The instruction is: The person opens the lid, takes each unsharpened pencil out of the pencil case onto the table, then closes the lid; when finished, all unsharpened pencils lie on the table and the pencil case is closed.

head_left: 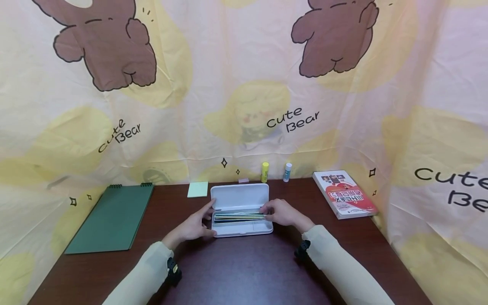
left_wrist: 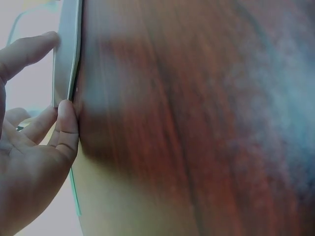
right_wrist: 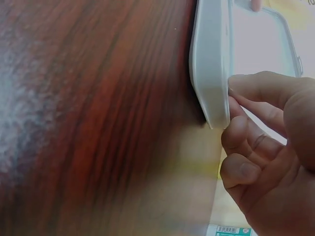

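Two hands at the open pencil case (head_left: 241,209) — left hand (head_left: 193,227) loosely spread, right hand (head_left: 283,213) seemingly curled on its end.

The head camera looks from above, forward and down, and takes in the whole dark table (head_left: 244,271) up to the curtain. Each wrist camera sits very low and very near, almost on the table surface. All three views share the white pencil case (head_left: 241,209): its left end (left_wrist: 66,59) in one, its right end (right_wrist: 210,64) in the other.
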A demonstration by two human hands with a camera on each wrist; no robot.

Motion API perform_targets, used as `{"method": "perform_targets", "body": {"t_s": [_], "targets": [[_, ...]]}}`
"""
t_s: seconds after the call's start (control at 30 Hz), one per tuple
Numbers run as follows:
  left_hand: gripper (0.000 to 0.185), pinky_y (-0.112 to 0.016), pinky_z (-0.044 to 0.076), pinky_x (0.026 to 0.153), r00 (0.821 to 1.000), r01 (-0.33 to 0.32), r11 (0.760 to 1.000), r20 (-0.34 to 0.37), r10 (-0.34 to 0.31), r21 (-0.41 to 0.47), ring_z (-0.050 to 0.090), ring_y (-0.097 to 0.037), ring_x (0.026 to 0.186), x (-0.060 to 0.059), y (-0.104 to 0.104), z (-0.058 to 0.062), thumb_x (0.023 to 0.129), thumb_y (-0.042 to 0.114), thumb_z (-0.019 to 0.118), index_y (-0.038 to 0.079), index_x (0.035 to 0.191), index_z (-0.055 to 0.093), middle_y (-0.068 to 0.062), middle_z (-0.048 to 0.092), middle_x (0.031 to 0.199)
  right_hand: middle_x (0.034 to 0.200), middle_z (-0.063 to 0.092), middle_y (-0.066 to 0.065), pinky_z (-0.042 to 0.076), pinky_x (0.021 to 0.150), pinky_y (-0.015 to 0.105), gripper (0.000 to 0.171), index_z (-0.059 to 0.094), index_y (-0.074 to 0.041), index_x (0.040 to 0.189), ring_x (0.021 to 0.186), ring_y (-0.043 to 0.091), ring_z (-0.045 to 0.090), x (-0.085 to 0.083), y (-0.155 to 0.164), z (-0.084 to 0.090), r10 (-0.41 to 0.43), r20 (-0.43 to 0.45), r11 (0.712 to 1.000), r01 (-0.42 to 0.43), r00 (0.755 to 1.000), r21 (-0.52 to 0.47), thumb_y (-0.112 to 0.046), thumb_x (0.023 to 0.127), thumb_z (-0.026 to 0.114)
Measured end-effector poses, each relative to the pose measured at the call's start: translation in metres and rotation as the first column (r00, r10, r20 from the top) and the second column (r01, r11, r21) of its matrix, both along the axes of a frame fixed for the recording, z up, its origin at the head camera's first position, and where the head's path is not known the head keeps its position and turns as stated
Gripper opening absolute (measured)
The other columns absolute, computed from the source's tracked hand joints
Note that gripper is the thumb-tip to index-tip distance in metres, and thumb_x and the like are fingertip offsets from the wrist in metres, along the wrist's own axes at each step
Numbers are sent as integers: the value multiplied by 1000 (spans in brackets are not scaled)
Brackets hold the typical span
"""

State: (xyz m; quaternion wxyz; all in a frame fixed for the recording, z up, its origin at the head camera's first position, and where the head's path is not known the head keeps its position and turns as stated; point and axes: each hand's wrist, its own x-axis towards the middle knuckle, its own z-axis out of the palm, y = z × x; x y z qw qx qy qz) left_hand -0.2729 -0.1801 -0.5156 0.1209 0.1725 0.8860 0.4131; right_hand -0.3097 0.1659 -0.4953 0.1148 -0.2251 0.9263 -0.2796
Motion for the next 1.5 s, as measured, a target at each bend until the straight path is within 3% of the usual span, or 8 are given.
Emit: {"method": "perform_targets", "body": {"t_s": [0.23,0.37,0.6,1.1,1.5], "targets": [[108,-36,50,87,1000,-14,1000,-12,14,6,54,-23,116,0,0,-1,77,27,87,29,160,19,-7,56,139,105,74,-3,51,86,37,21,79,-21,106,88,13,58,-4,-3,0,44,22,998,-44,999,36,-12,88,75],[109,-30,50,82,1000,-23,1000,-14,24,15,55,-24,116,1,0,-2,75,24,88,28,160,20,-8,55,140,96,72,-6,50,81,35,15,79,-21,100,84,14,57,-3,-6,2,38,27,998,-39,999,48,-13,88,75],[113,-30,49,84,999,-31,1000,-28,31,0,56,-23,116,0,1,-5,73,26,90,26,160,19,-8,54,140,87,69,-9,48,76,32,13,79,-17,100,80,14,56,0,-10,6,32,24,996,-34,999,81,-13,87,76],[114,-35,48,90,998,-50,999,-36,50,-17,56,-22,114,1,2,-4,71,25,91,27,160,20,-6,55,138,87,69,-8,51,78,32,9,76,-19,94,79,13,57,-1,-15,10,18,31,991,-22,999,132,-13,87,76],[115,-35,49,90,998,-49,999,-46,48,-19,56,-21,114,1,2,-4,71,26,91,26,160,19,-7,55,138,84,69,-7,51,74,31,9,76,-18,89,77,13,57,3,-13,12,49,38,995,-52,998,84,-9,87,75]]}}
